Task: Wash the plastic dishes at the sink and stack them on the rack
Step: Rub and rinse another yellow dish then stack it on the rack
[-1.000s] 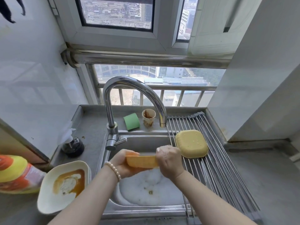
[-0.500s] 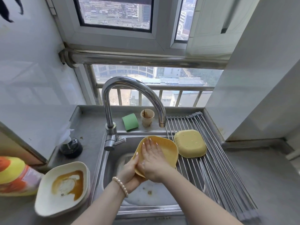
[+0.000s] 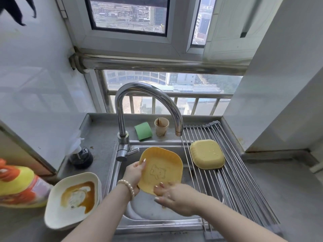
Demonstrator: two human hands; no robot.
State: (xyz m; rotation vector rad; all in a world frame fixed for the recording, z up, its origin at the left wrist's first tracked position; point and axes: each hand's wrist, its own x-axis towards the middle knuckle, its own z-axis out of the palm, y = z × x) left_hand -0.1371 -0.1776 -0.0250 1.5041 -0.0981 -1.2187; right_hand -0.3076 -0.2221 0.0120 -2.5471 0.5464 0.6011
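Waiting at lower left, the stained white dish [image 3: 73, 199] is unwashed. At centre, the left hand [image 3: 133, 173] grips the yellow plate [image 3: 160, 170] over the sink [image 3: 157, 222]; the right hand's [image 3: 174, 194] straight fingers rub its lower edge. Right, one yellow dish [image 3: 207, 153] lies inverted on the rack [image 3: 244, 189].

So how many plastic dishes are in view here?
3: a yellow dish held over the sink, a yellow dish upside down on the rack, a dirty white dish on the counter.
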